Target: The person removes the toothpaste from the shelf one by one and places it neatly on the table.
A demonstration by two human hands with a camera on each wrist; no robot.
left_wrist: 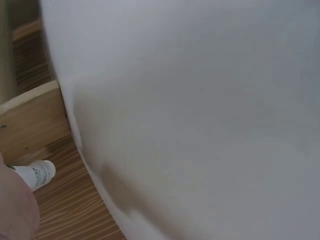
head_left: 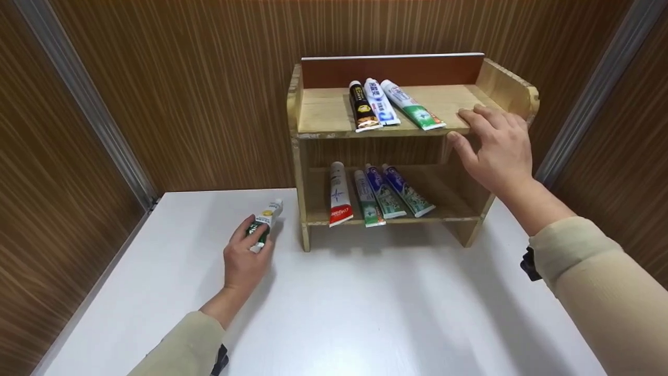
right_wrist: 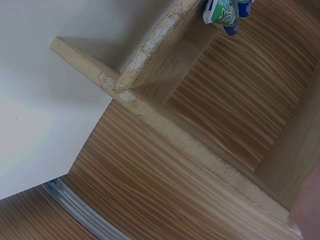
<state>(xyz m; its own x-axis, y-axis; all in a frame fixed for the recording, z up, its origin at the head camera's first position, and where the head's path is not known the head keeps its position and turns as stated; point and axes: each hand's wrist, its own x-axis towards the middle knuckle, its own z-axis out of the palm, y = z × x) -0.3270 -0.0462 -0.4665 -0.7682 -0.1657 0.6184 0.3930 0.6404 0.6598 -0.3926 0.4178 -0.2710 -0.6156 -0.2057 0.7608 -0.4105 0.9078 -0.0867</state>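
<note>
My left hand [head_left: 246, 261] grips a green-and-white toothpaste tube [head_left: 271, 210] with a yellow mark, left of the small wooden shelf [head_left: 391, 134]. Its white cap end points away from me; in the left wrist view that cap [left_wrist: 44, 172] shows past part of the hand. Whether the tube touches the table, I cannot tell. On the shelf's right side, my right hand [head_left: 498, 149] holds the upper board's front edge, fingers on top and thumb at the front. The right wrist view catches only a blurred bit of that hand [right_wrist: 307, 207].
A black tube [head_left: 361, 107], a blue-white tube [head_left: 381, 103] and a green-white tube [head_left: 412, 106] lie on the upper board. Below lie a red-white tube [head_left: 340, 196] and several green or blue ones [head_left: 385, 192]. Wood-grain walls [head_left: 209, 94] enclose the white table [head_left: 334, 303].
</note>
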